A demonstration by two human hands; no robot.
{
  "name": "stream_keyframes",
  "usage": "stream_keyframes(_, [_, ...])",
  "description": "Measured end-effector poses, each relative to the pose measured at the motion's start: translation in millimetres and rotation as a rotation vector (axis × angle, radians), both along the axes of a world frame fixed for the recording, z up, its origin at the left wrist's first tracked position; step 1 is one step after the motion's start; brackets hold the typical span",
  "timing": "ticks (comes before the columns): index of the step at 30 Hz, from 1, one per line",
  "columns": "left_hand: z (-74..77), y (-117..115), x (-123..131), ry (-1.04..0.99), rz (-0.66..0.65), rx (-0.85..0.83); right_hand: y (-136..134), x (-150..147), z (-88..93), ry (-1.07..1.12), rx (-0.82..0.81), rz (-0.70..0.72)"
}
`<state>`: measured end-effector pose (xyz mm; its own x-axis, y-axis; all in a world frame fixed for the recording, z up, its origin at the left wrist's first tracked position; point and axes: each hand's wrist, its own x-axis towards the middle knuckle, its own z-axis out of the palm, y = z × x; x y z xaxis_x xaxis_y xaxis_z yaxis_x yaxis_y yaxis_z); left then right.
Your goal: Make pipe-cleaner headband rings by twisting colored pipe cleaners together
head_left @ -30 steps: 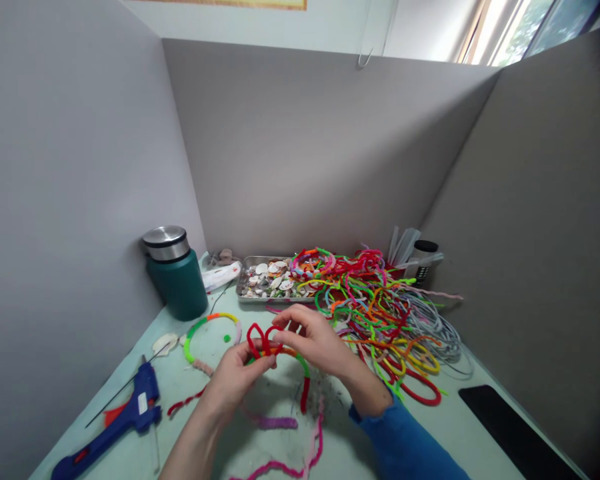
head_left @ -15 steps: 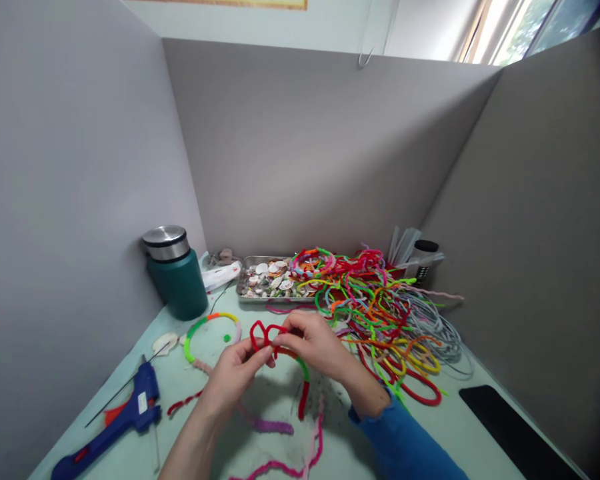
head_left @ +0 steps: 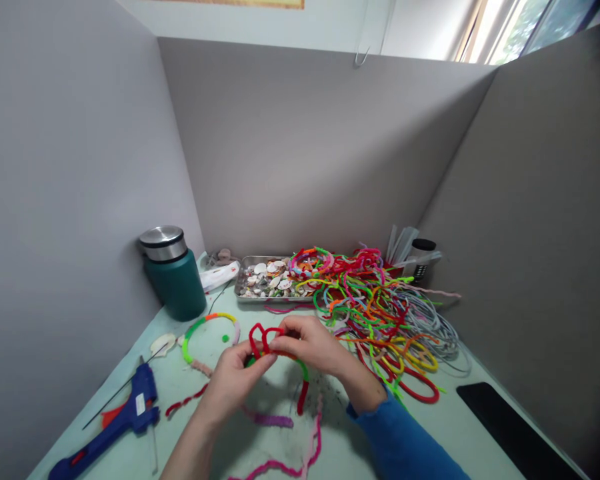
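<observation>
Between my two hands is a red pipe cleaner [head_left: 256, 328] bent into small upright loops. My left hand [head_left: 233, 373] pinches it low on the left side. On the right, my right hand [head_left: 310, 343] grips the same loops with thumb and fingers. A curved band wrapped in pipe cleaner [head_left: 304, 387], green and red at its end, hangs below my right hand. A purple pipe cleaner piece [head_left: 274, 421] lies beneath my hands. Left of them rests a multicoloured ring [head_left: 196, 327], and a twisted dark red strand [head_left: 180, 404] lies beside my left wrist.
At the left stand a green bottle [head_left: 176, 283] and a blue glue gun [head_left: 135, 407]. A metal tray of shells [head_left: 270, 299] sits at the back. A big tangle of pipe cleaners [head_left: 365, 293] fills the right. A black phone-like slab [head_left: 505, 423] lies front right; grey partitions [head_left: 290, 147] surround the table.
The fingers of both hands have shifted slightly around the red loops, and a bit of green now shows by the left fingertips. The view has moved a little.
</observation>
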<state>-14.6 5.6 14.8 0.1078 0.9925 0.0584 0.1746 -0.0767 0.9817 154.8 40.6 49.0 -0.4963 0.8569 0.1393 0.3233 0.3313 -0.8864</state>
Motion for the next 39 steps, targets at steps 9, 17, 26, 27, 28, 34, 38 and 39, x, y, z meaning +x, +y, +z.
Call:
stream_keyframes(9, [-3.2,-1,-5,-0.003,-0.039,0.034,17,12,-25.8,0.293,-0.616,0.322])
stream_keyframes(17, [1.6,-5,-4,-0.081,-0.081,0.016,17,2,-48.0,0.403,-0.851,0.434])
stream_keyframes(26, [-0.1,-5,-2,-0.141,0.015,-0.021,16,-4,-48.5,0.483,-0.875,0.37])
stream_keyframes(27, [-1.3,-5,-2,-0.138,0.014,-0.028,16,-3,-48.9,0.488,-0.871,0.378])
stream_keyframes(28, [-2.5,-4,-2,-0.134,0.016,-0.032,16,-3,-49.1,0.496,-0.871,0.391])
stream_keyframes(34, [-5.5,-3,-3,-0.12,0.011,-0.026,16,0,-45.6,0.506,-0.807,0.444])
stream_keyframes(38, [-3.4,-4,-1,-0.076,0.016,-0.033,16,3,-34.5,0.413,-0.641,0.387])
stream_keyframes(39, [-2.7,-4,-1,-0.066,0.024,-0.037,15,5,-30.1,0.356,-0.581,0.36])
